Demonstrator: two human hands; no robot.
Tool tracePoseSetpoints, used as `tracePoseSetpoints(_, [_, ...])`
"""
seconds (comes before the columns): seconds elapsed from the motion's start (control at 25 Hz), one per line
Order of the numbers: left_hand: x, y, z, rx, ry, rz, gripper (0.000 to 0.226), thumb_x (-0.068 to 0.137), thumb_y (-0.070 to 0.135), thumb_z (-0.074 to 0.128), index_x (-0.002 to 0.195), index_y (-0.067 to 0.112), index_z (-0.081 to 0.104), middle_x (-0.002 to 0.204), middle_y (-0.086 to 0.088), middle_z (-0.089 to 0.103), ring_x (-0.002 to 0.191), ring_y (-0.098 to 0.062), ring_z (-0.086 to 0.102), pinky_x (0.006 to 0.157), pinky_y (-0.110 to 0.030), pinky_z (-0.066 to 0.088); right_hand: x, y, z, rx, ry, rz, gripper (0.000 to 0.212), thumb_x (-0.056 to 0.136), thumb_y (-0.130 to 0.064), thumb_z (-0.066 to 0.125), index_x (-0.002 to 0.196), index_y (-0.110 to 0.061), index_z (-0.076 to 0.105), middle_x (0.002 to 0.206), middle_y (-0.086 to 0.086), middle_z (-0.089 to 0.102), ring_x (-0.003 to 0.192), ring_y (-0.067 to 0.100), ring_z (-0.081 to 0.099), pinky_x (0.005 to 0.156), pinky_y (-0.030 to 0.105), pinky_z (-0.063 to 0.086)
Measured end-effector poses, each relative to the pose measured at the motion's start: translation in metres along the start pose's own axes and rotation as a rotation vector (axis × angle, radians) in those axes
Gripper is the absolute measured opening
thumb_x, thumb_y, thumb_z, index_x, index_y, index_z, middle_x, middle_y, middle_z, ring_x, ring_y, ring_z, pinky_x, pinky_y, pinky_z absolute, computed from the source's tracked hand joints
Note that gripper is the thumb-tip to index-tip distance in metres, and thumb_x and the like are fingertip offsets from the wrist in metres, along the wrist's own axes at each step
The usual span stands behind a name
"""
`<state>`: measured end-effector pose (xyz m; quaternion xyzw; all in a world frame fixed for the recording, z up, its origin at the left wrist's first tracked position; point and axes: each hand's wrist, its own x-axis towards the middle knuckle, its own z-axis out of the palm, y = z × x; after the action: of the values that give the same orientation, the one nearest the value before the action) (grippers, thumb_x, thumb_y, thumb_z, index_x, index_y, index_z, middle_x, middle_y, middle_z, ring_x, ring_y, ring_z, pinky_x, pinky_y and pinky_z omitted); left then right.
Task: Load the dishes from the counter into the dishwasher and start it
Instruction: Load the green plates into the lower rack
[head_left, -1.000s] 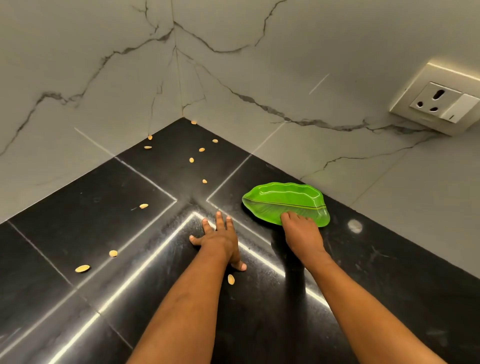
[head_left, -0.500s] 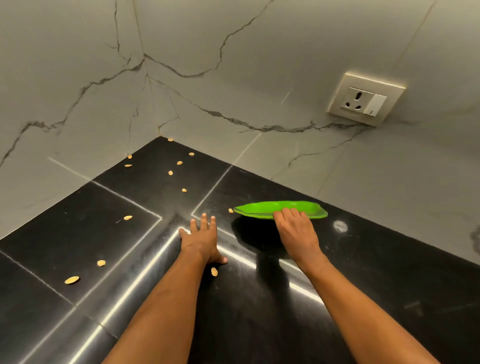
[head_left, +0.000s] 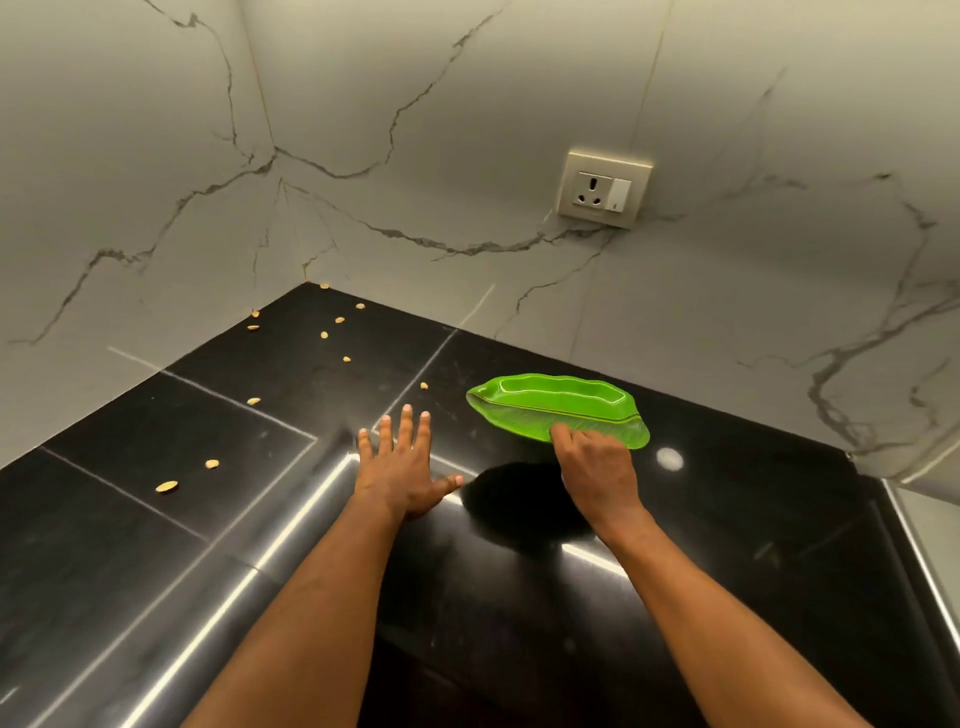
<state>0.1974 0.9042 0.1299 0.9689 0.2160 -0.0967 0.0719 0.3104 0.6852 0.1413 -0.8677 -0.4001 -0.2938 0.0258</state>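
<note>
Green plastic: 1 leaf-shaped dish (head_left: 558, 410), shallow, with a raised inner rim, its upper face in view. Location: over the black counter (head_left: 753, 545), near the back wall, lifted and tilted, with its dark shadow on the surface below.

Right hand (head_left: 597, 467): fingers curled over the dish's near edge, gripping it there.

Left hand (head_left: 400, 467): palm down on the counter, fingers straight and spread, thumb out to the side; just left of the dish and apart from it.

Pale seeds (head_left: 166, 487): loose, scattered on the counter from the corner toward the left side.

Grey-veined marble wall (head_left: 467, 130): 2 faces that meet in a corner.

Wall socket (head_left: 605, 189): 1 unit with a switch, set in the wall above the dish.
</note>
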Motion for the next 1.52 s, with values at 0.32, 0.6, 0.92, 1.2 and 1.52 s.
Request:
tracePoseSetpoints(0.32, [-0.129, 0.053, 0.018, 0.046, 0.071, 0.009, 0.100, 0.089, 0.076, 0.034, 0.155, 0.019, -0.015, 0.162, -0.008, -0.022, 0.149, -0.034, -0.017, 0.117, -0.057, -0.008, -0.100, 0.000, -0.078, 0.004, -0.021, 0.028, 0.027, 0.052, 0.006, 0.073, 0.065, -0.013, 0.058, 0.049, 0.004, 0.055, 0.042, 0.024, 0.058, 0.040, 0.027, 0.042])
tracePoseSetpoints(0.6, [-0.233, 0.062, 0.032, 0.035, 0.073, 0.002, 0.100, 0.090, 0.073, 0.037, 0.155, 0.019, -0.016, 0.161, -0.008, -0.023, 0.149, -0.032, -0.019, 0.117, -0.056, -0.010, -0.180, -0.018, -0.137, -0.018, -0.103, 0.040, 0.029, 0.048, 0.007, 0.076, 0.057, -0.012, 0.057, 0.049, 0.007, 0.056, 0.041, 0.025, 0.058, 0.038, 0.027, 0.043])
tracePoseSetpoints(0.92, [-0.349, 0.059, 0.062, 0.022, 0.079, 0.038, 0.099, 0.090, 0.073, 0.037, 0.155, 0.020, -0.016, 0.162, -0.007, -0.022, 0.149, -0.031, -0.018, 0.119, -0.056, -0.009, -0.284, -0.065, -0.216, -0.045, -0.086, 0.094, 0.033, 0.041, 0.006, 0.076, 0.055, -0.014, 0.054, 0.048, 0.006, 0.056, 0.040, 0.025, 0.055, 0.038, 0.025, 0.038])
tracePoseSetpoints(1.2, [-0.446, 0.080, 0.110, 0.037, -0.017, 0.096, 0.102, 0.088, 0.076, 0.037, 0.155, 0.020, -0.017, 0.161, -0.007, -0.024, 0.149, -0.033, -0.018, 0.118, -0.056, -0.010, -0.397, -0.096, -0.274, -0.080, -0.105, 0.141, 0.025, 0.054, 0.002, 0.076, 0.061, -0.013, 0.057, 0.054, 0.007, 0.059, 0.047, 0.027, 0.059, 0.042, 0.028, 0.041])
tracePoseSetpoints(1.52, [-0.541, 0.146, 0.141, 0.070, -0.074, 0.177, 0.103, 0.089, 0.073, 0.040, 0.154, 0.021, -0.019, 0.160, -0.007, -0.027, 0.147, -0.033, -0.023, 0.118, -0.055, -0.012, -0.515, -0.081, -0.329, -0.030, -0.143, 0.190, 0.014, 0.060, -0.001, 0.061, 0.061, -0.012, 0.055, 0.054, 0.008, 0.057, 0.047, 0.028, 0.058, 0.044, 0.028, 0.041])
